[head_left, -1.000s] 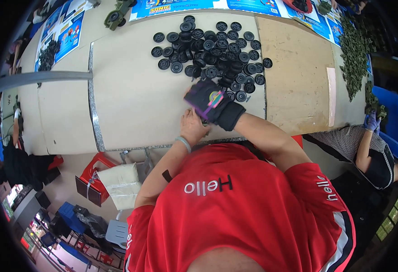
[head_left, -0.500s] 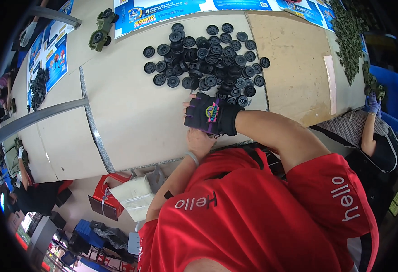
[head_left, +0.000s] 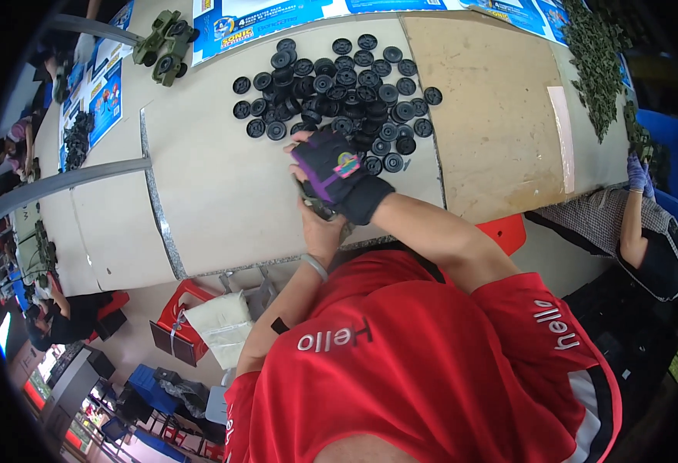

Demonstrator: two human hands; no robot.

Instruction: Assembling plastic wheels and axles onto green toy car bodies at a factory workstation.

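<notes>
Where my two hands meet, the relation in space runs from the part in my grasp to the wheels beyond my fingertips. Far to the left of my fingers, and farther out from me, stand green toy vehicles. My bare left hand comes next, nearer my body, its fingers curled closed around a dark green part. This part sits between my hands, above my left fingers and beneath my right palm; as most of it is covered, I cannot tell its long axis. My right hand, in a black and purple fingerless glove, lies over it with fingers bent to the left; their tips are partly hidden, so I cannot tell how wide they are or whether they pinch anything. Just beyond my right fingers spreads a heap of black wheels, my right hand being the nearer one. Well to their right lies a pile of small green pieces.
</notes>
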